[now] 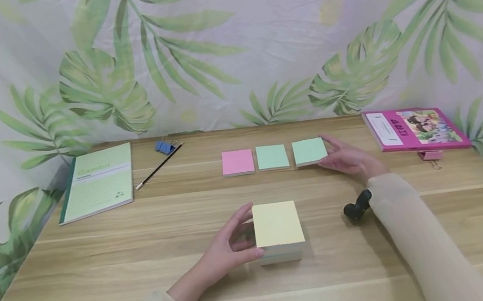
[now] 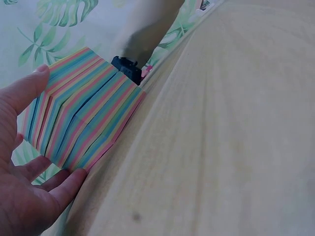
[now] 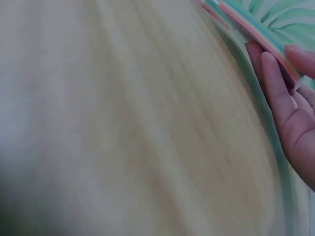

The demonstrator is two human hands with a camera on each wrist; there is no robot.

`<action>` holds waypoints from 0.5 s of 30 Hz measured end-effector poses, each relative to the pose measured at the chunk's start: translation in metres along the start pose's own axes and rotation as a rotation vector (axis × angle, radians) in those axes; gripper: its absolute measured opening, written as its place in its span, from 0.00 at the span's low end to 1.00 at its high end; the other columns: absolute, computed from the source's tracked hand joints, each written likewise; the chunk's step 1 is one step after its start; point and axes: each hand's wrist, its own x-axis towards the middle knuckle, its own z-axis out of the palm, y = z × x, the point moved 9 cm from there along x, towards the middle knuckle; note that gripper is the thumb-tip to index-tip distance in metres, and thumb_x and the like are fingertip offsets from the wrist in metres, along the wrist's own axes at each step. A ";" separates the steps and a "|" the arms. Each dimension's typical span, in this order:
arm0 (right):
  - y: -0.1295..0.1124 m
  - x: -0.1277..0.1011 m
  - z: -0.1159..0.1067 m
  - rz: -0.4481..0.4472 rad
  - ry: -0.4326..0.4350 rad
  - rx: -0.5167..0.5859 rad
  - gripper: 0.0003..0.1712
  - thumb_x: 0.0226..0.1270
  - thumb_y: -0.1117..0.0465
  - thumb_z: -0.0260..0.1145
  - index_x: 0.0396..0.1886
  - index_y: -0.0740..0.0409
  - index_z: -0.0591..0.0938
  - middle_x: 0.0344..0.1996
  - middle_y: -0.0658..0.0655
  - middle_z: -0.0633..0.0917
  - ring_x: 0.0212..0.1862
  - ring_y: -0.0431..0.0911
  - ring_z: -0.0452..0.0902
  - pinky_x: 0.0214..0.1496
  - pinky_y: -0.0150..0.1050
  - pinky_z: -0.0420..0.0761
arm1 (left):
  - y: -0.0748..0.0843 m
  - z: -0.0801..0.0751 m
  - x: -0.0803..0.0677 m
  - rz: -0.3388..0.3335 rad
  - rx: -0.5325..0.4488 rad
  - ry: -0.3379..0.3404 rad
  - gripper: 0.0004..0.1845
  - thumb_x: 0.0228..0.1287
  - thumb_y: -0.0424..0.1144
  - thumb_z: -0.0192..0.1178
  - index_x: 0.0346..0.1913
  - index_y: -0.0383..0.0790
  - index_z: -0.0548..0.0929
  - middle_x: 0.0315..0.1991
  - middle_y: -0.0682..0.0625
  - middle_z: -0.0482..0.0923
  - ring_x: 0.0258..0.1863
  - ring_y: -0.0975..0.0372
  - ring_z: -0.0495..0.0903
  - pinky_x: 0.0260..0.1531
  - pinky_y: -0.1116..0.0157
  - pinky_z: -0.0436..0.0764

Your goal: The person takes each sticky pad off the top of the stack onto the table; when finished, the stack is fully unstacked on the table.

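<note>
A tall stack of sticky notes (image 1: 276, 223) with a yellow top stands near the front middle of the table. My left hand (image 1: 225, 252) holds its left side, thumb at the near corner and index finger at the far one. Striped layers of pink, yellow, green and blue show along the stack in the left wrist view. Farther back, my right hand (image 1: 349, 158) grips the right edge of a thin green-topped sticky note pad (image 1: 309, 151) between thumb and fingers. Left of that pad lie another green-topped pad (image 1: 272, 157) and a pink-topped pad (image 1: 237, 162), in a row.
At the back left lie a green notebook (image 1: 98, 182), a pencil (image 1: 159, 167) and a blue binder clip (image 1: 165, 146). A pink book (image 1: 417, 129) lies at the back right, with a pink binder clip (image 1: 431, 155) by its near edge. Leaf-patterned cloth hangs behind.
</note>
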 end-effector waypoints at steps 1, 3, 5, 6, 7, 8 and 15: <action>0.000 0.002 -0.001 0.003 -0.001 -0.003 0.49 0.55 0.85 0.42 0.66 0.46 0.34 0.62 0.70 0.42 0.46 0.48 0.71 0.52 0.38 0.68 | 0.000 0.000 0.000 -0.002 -0.005 -0.001 0.42 0.47 0.35 0.65 0.64 0.56 0.54 0.61 0.48 0.55 0.57 0.55 0.60 0.49 0.60 0.69; 0.000 0.006 -0.001 0.006 -0.012 -0.015 0.50 0.54 0.85 0.44 0.66 0.47 0.34 0.62 0.69 0.42 0.46 0.48 0.70 0.53 0.39 0.67 | -0.001 0.001 0.001 -0.007 -0.010 -0.002 0.42 0.47 0.35 0.65 0.64 0.57 0.54 0.61 0.49 0.55 0.56 0.56 0.61 0.49 0.60 0.69; 0.000 0.007 0.000 0.004 -0.029 -0.020 0.52 0.52 0.84 0.47 0.66 0.47 0.33 0.62 0.70 0.42 0.45 0.48 0.70 0.54 0.40 0.66 | -0.002 0.001 0.001 -0.012 -0.012 -0.001 0.42 0.46 0.35 0.65 0.64 0.58 0.54 0.61 0.49 0.56 0.56 0.56 0.61 0.49 0.60 0.69; -0.001 0.008 0.000 0.001 -0.041 -0.023 0.53 0.52 0.83 0.50 0.66 0.47 0.33 0.62 0.70 0.42 0.46 0.49 0.71 0.54 0.39 0.66 | -0.002 0.001 0.001 -0.011 -0.014 -0.002 0.42 0.46 0.35 0.65 0.64 0.58 0.54 0.61 0.49 0.56 0.56 0.56 0.61 0.49 0.60 0.69; -0.001 0.009 0.001 0.000 -0.051 -0.028 0.54 0.51 0.82 0.53 0.66 0.47 0.33 0.62 0.71 0.42 0.46 0.49 0.71 0.54 0.39 0.66 | -0.002 0.001 0.001 -0.011 -0.015 -0.001 0.42 0.46 0.35 0.65 0.64 0.58 0.54 0.61 0.49 0.56 0.56 0.56 0.61 0.49 0.60 0.69; -0.003 0.009 0.003 -0.006 -0.074 -0.025 0.55 0.50 0.81 0.55 0.66 0.46 0.33 0.61 0.72 0.42 0.46 0.51 0.71 0.53 0.39 0.67 | -0.003 0.000 0.001 -0.011 -0.016 -0.001 0.42 0.46 0.35 0.65 0.64 0.57 0.54 0.61 0.49 0.56 0.56 0.56 0.61 0.49 0.60 0.69; -0.005 0.012 0.004 0.059 -0.040 -0.117 0.53 0.53 0.80 0.52 0.66 0.47 0.31 0.61 0.73 0.36 0.47 0.55 0.71 0.54 0.42 0.66 | -0.002 -0.001 0.000 -0.014 -0.023 0.008 0.43 0.46 0.35 0.66 0.64 0.58 0.54 0.61 0.49 0.56 0.56 0.56 0.61 0.49 0.60 0.69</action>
